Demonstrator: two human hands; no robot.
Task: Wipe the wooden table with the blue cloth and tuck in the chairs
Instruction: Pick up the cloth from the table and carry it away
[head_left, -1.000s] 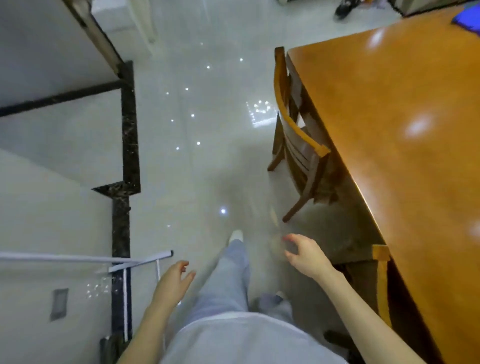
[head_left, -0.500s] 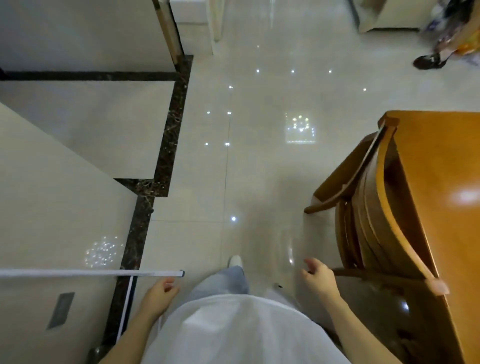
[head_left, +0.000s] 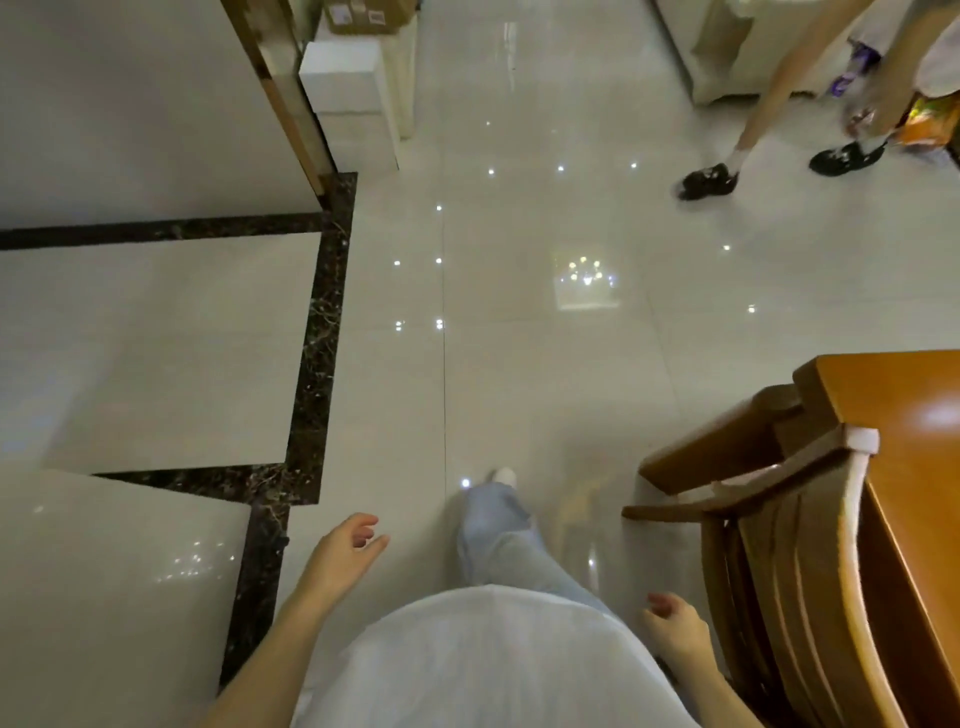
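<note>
1. Position. We stand on the tiled floor (head_left: 519, 364) with the bench (head_left: 904, 410) at our right. One leg (head_left: 493, 525) is forward, so we judge this to be a walk alongside the bench rather than a work step.
2. Left hand (head_left: 343, 551). It hangs in the air over the floor, well apart from the furniture. Its fingers (head_left: 363, 522) are loosely curled and hold nothing.
3. Right hand (head_left: 675, 626). It hangs just beside the back of the chair (head_left: 779, 519) without touching it. Its fingers are relaxed, half bent and empty (a ready position for a push, should one be needed).
4. Chair. Its curved back lies close along the bench edge. We judge it tucked in, which would explain why neither hand grips it.
5. Blue cloth. It is not in view and neither hand carries it. We cannot tell whether the wiping is done.
6. Hidden or cut off:
   - Only one corner of the bench shows; the rest runs off the right edge.
   - The chair's seat and legs are mostly covered.
   - The wooden part beyond the chair may belong to another chair; we cannot tell.
   - A second person (head_left: 769, 93) at the upper right shows only as legs and dark shoes.
</note>
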